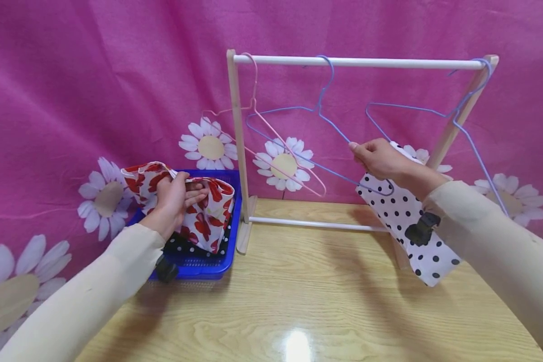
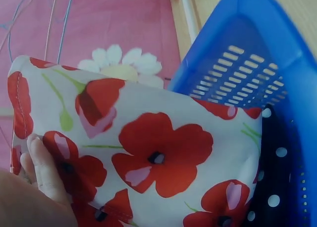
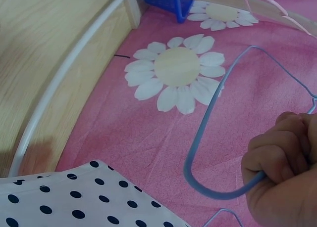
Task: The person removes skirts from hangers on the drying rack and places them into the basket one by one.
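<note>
At the left, my left hand (image 1: 174, 201) holds a folded white cloth with red flowers (image 1: 203, 221), raised over the blue basket (image 1: 228, 264). Close up in the left wrist view, the fingers (image 2: 47, 172) lie against the cloth's edge. My right hand (image 1: 382, 158) grips the sloping arm of the middle blue hanger (image 1: 332, 120), whose hook is on the rack's white rail (image 1: 280, 60). In the right wrist view, the fingers curl round the hanger wire (image 3: 190, 158). Behind the right wrist, a white cloth with black dots (image 1: 389, 211) hangs down.
A pink hanger (image 1: 255, 110) is on the rail's left end, another blue hanger (image 1: 472, 136) on its right end. Black cloth with white dots (image 1: 181, 246) lies in the basket. The rack's wooden post (image 1: 237, 136) stands beside the basket on the wooden table (image 1: 298, 281).
</note>
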`<action>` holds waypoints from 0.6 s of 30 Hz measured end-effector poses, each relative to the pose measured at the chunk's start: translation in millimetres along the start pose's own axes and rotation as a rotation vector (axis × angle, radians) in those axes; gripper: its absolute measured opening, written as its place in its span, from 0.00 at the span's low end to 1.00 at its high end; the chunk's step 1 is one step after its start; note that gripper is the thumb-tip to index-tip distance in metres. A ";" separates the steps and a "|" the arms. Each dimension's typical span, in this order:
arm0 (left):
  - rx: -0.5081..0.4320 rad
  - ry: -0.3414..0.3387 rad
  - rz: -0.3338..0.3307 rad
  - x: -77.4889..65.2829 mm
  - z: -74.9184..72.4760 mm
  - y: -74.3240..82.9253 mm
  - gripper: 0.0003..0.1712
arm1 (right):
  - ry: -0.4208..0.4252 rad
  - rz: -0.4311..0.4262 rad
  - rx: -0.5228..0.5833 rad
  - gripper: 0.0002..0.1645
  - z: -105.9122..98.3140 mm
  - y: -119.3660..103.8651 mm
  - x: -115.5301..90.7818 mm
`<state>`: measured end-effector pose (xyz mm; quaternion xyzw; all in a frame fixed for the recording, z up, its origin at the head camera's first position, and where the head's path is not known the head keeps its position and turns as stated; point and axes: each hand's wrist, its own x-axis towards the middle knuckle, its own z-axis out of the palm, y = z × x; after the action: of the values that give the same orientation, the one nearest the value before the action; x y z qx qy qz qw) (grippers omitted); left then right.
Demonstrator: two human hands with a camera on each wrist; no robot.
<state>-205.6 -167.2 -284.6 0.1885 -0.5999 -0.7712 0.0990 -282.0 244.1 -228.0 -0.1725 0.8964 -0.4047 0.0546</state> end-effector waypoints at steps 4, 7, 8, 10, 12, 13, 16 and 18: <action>0.006 -0.002 -0.004 9.7 -1.1 -3.7 0.07 | 0.001 -0.007 -0.008 0.35 2.4 -1.0 1.2; 0.021 -0.008 -0.017 17.4 -0.5 -6.5 0.08 | -0.002 -0.016 -0.022 0.35 3.7 -2.0 2.3; 0.025 -0.009 -0.024 19.9 0.1 -7.4 0.08 | -0.002 -0.017 -0.026 0.35 4.2 -2.5 2.3; 0.030 -0.009 -0.037 24.5 1.2 -8.9 0.09 | -0.009 -0.008 -0.021 0.35 4.9 -3.2 2.6; 0.038 -0.001 -0.049 28.6 1.6 -9.8 0.10 | -0.014 0.001 -0.005 0.35 5.9 -4.2 2.5; 0.045 0.003 -0.057 30.4 1.6 -10.0 0.10 | -0.013 0.006 0.003 0.35 6.6 -4.7 2.4; 0.056 0.004 -0.077 35.2 1.4 -9.7 0.11 | -0.012 0.005 0.015 0.35 7.4 -6.1 2.1; 0.061 0.002 -0.091 39.5 1.0 -9.4 0.12 | -0.011 -0.005 0.014 0.35 7.6 -6.9 1.8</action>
<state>-241.3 -178.8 -300.3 0.2194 -0.6137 -0.7562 0.0588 -280.1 233.9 -227.9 -0.1763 0.8928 -0.4103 0.0596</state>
